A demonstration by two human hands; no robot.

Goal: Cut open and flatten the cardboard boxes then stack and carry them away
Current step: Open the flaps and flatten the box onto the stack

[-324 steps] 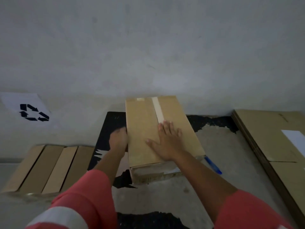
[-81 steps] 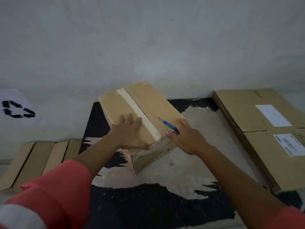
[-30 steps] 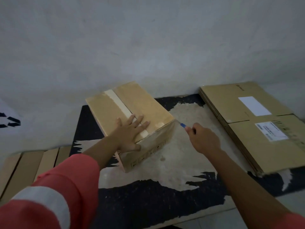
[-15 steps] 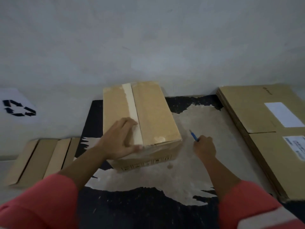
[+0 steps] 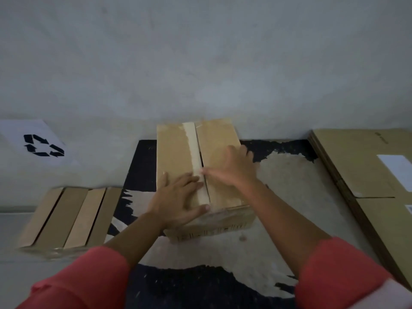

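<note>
Box [image 5: 176,157], far middle of black mat [image 5: 142,166]: cutter now gone from right hand [image 5: 233,169], its straight fingers at the slit tape seam [image 5: 196,148]; left hand [image 5: 176,197] presses flat alongside; flaps likely ready to open.

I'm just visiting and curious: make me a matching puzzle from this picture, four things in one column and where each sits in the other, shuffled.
Things:
1. taped brown cardboard box
2. white sheet printed with black recycling arrows
3. stack of large flat brown cardboard sheets
4. bundle of folded brown cardboard panels

Places:
A. lower left, beside the black mat
B. right edge of view
C. under the left hand and right hand
D. far left edge of view

Pairs: 1-C, 2-D, 3-B, 4-A.
</note>
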